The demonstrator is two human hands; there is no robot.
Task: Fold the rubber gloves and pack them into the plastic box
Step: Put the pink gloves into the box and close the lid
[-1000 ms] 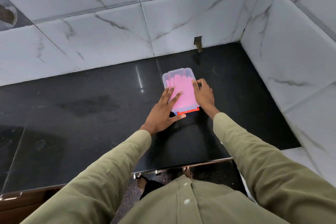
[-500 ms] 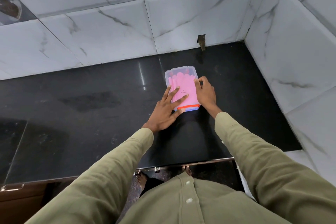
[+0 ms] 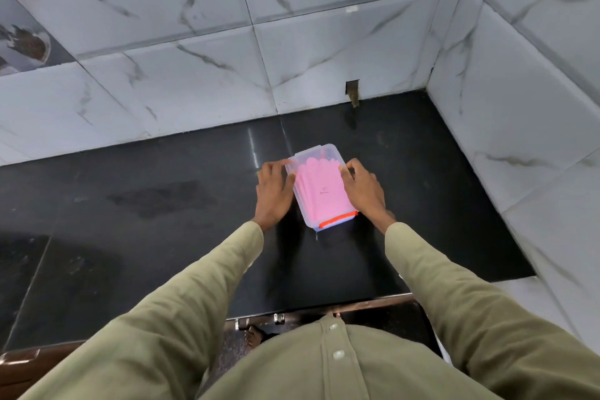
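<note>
- On the dark stone surface (image 3: 162, 204), near the back corner by the tiled wall (image 3: 194, 75): one clear plastic box (image 3: 319, 187), lid (image 3: 324, 153) seated on top, red clasp (image 3: 337, 223) at the near end.
- Contents: pink rubber gloves (image 3: 319, 191), folded flat, seen through the lid and filling the box end to end.
- Change over the last second: the left hand (image 3: 272, 193) has moved off the top of the lid, where its fingers lay spread, and now sits against the left side of the box. The right hand (image 3: 363, 191) stays on the right side.
- Meaning for the task, as a judgement: folding and packing look done; what remains appears to be pressing the lid edges home or fastening the clasps.
- Left hand: fingers loosely curved along the left wall, index fingertip on the far left corner of the lid. It touches and steadies; it does not wrap round the box.
- Right hand: fingers bent, tips pinching at the right rim near the far corner, thumb on the lid edge.
- Clasp state at the sides: hidden by the hands, cannot tell.
</note>
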